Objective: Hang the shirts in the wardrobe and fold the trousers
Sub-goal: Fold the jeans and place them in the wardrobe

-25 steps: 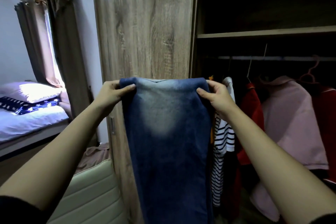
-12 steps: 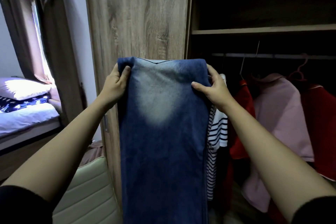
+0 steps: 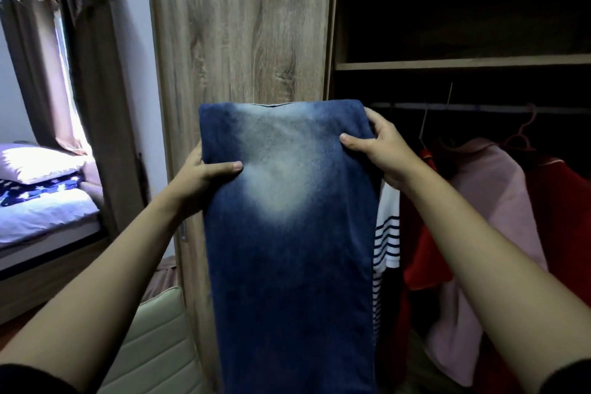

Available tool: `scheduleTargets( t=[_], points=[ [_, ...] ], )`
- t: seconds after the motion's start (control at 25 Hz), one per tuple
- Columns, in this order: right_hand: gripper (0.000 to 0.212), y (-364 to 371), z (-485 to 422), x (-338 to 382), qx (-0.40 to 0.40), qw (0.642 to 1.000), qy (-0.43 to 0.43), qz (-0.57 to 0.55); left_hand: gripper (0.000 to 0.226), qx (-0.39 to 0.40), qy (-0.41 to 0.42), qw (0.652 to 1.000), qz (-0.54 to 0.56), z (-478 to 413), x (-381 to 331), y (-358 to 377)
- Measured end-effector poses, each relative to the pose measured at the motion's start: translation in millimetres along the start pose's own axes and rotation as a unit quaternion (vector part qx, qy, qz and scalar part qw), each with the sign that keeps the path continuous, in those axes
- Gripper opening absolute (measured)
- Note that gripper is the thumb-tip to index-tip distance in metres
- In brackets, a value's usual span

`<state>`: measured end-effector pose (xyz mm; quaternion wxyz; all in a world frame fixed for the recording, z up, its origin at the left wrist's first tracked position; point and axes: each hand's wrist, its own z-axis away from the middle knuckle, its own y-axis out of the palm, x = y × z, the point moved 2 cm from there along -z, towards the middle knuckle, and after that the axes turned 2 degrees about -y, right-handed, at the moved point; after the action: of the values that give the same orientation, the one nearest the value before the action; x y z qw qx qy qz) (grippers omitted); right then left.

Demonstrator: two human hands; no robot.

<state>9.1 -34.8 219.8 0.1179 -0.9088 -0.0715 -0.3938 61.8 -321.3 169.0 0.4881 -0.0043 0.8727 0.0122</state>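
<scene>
The left hand (image 3: 201, 177) and right hand (image 3: 382, 153) each pinch a top side of the faded blue denim trousers (image 3: 287, 265). The trousers hang straight down, long axis vertical, before the brown wooden wardrobe (image 3: 243, 41). The left hand holds lower.

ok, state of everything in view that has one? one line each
jeans: held up, hanging straight down, lower end out of frame
left hand: grips the jeans' left edge, below the top
right hand: grips the jeans' top right corner
wardrobe door: covers the left side; right side open
striped shirt: hanging, partly behind the jeans
pink shirt: hanging
red shirt: hanging
curtain: partly open
</scene>
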Motion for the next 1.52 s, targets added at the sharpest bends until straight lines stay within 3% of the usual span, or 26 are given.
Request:
scheduleTargets(
  t=[0.08,0.16,0.2,0.32,0.44,0.56,0.68,0.76,0.84,1.0,1.08,1.2,1.28,1.4,1.52],
  points=[
    [0.072,-12.8,0.2,12.0,0.029,0.993,0.012,-0.117,0.052,-0.021,0.019,0.999,0.033,-5.2,-11.4,1.6],
    [0.083,-15.0,15.7,9.6,0.075,0.958,0.038,-0.274,0.052,-0.043,0.032,0.997,0.053,-10.8,-23.6,2.6],
    [0.085,-7.8,31.3,-2.7,0.081,0.949,0.073,-0.297,0.054,-0.048,0.03,0.997,0.055,-13.2,-26.8,2.2],
    [0.073,25.8,73.2,-49.2,0.07,0.957,0.189,-0.21,0.067,-0.049,0.007,0.999,0.002,-14.9,-24.8,1.0],
    [0.055,36.1,73.5,-60.9,0.019,0.955,0.227,-0.192,0.078,-0.084,-0.128,0.986,-0.065,-18.4,-8.4,-3.9],
    [0.035,39.1,64.1,-60.7,-0.041,0.952,0.231,-0.197,0.071,-0.037,-0.271,0.961,0.039,-16.0,-3.9,-10.5],
    [0.036,41.7,58.3,-65.1,-0.1,0.943,0.219,-0.23,0.069,0.043,-0.219,0.964,0.143,-3.4,-2.4,-9.5],
    [0.035,40.6,52.9,-64.6,-0.113,0.935,0.218,-0.254,0.082,0.09,-0.181,0.974,0.099,10.9,2.3,-6.8],
    [0.034,39.9,50.7,-64.2,-0.095,0.945,0.217,-0.225,0.088,0.093,-0.199,0.974,0.051,18.8,12.1,-4.4],
    [0.035,34.3,45.3,-50.0,-0.039,0.968,0.194,-0.157,0.042,0.032,-0.207,0.978,0.005,11.3,19.1,-1.2],
    [0.032,28.9,37.6,-38.3,-0.034,0.967,0.201,-0.153,0.057,0.008,-0.229,0.973,0.009,5.4,19.2,-3.3],
    [0.029,14.6,38.4,-26.5,-0.045,0.951,0.235,-0.198,0.094,0.068,-0.26,0.963,0.025,10.5,16.7,-0.8],
    [0.027,1.9,49.8,-23.5,0.004,0.945,0.214,-0.247,0.093,0.074,-0.214,0.973,0.056,10.5,16.6,1.6],
    [0.036,7.8,73.4,-24.7,0.09,0.942,0.218,-0.238,0.088,0.02,-0.108,0.988,0.11,5.2,19.0,8.2],
    [0.029,23.6,76.4,-42.2,0.052,0.937,0.278,-0.207,0.097,-0.045,-0.093,0.99,0.092,6.6,23.4,18.0]
  ],
)
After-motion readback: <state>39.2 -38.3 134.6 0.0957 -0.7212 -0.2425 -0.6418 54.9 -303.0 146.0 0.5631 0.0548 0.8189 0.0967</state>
